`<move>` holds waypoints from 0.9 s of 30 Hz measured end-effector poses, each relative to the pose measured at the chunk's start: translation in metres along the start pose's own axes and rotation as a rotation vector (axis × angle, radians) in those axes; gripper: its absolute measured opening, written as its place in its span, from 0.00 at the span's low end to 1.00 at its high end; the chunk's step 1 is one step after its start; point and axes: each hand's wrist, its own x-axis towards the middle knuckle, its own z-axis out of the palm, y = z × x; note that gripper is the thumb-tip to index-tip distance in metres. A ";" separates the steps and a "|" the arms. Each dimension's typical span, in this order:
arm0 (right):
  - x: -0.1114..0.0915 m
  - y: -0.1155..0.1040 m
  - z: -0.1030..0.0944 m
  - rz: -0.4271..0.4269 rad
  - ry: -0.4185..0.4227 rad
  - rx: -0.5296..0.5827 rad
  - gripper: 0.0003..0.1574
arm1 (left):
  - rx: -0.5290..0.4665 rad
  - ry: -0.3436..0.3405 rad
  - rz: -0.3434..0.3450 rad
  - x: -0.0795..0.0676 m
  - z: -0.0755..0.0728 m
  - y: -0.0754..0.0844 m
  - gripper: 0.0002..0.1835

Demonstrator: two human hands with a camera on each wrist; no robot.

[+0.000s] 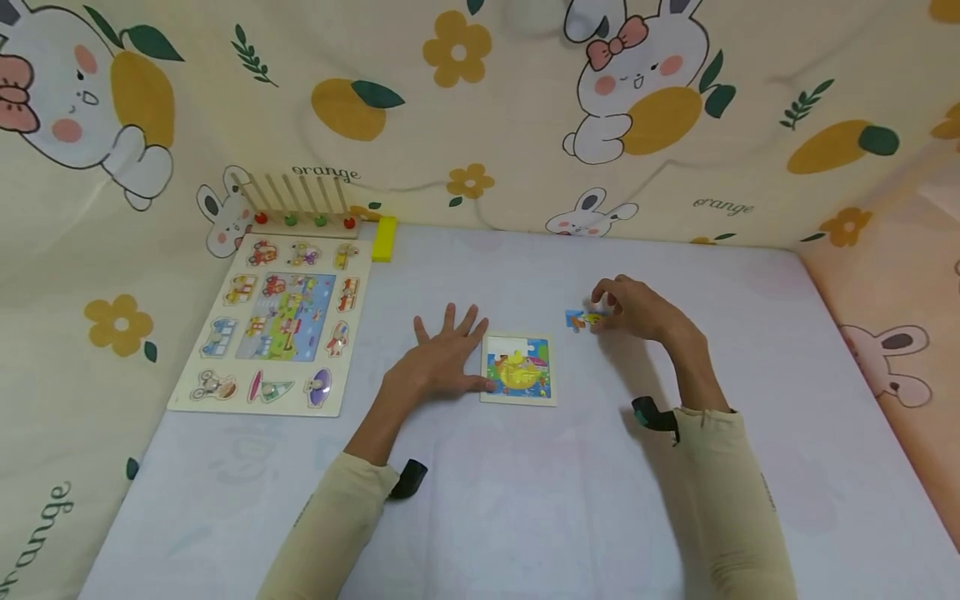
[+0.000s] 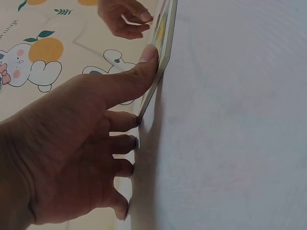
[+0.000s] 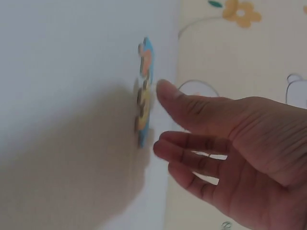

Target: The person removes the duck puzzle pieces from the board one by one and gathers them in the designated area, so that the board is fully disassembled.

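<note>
L hand [image 1: 446,360] is spread, thumb on the edge of the puzzle tray [image 1: 519,402] just R of it. R hand [image 1: 637,312] is loosely curled, thumb & fingers apart; loose pcs [image 1: 575,320] lie just beyond fingertips. Cloth [image 1: 525,108] past hands reads "orange".

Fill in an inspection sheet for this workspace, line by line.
Surface: white covering on the table, slightly creased.
Job's things: small framed puzzle lies flat, with a bare gap toward its upper left; loose puzzle pieces lie right of it.
Clutter: large puzzle board, rack of upright rods behind it, yellow block beside the rack.
Hands: left hand spread, thumb on the frame's edge; right hand at the loose pieces, fingers bent, apparently holding nothing.
Cables: nothing seen.
Surroundings: backdrop printed with rabbits, oranges and flowers.
</note>
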 end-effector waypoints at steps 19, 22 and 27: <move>0.004 -0.067 0.036 -0.210 -0.165 -0.062 0.25 | 0.010 -0.035 0.003 0.000 0.000 -0.001 0.62; 0.005 -0.070 0.037 -0.197 -0.170 -0.079 0.23 | 0.018 -0.036 0.003 0.001 0.000 -0.001 0.62; 0.007 -0.073 0.038 -0.183 -0.177 -0.100 0.22 | 0.034 -0.040 0.001 0.001 -0.002 0.001 0.62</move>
